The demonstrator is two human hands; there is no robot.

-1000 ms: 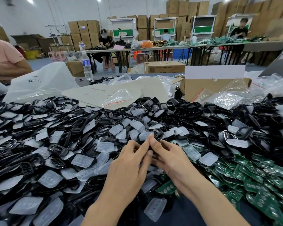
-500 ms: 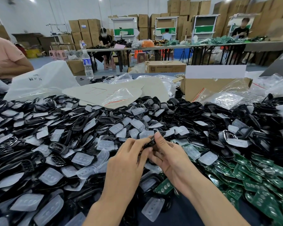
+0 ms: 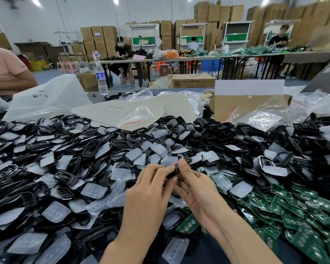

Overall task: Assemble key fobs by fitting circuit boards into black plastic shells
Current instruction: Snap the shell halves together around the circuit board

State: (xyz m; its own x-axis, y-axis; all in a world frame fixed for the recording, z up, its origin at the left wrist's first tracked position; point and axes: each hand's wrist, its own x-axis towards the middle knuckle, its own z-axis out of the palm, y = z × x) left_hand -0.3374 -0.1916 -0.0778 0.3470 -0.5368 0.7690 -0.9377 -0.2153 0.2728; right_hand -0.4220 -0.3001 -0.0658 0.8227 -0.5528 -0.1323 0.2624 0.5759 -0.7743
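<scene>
My left hand (image 3: 151,189) and right hand (image 3: 196,187) meet near centre, fingertips of both pinching one black shell (image 3: 173,171) between them. Whether a board sits inside it, I cannot tell. Recommended: press evenly around the rim, thumbs opposed, no twisting. Green circuit boards (image 3: 303,216) lie near right; loose shells (image 3: 84,149) spread left and farther back.
</scene>
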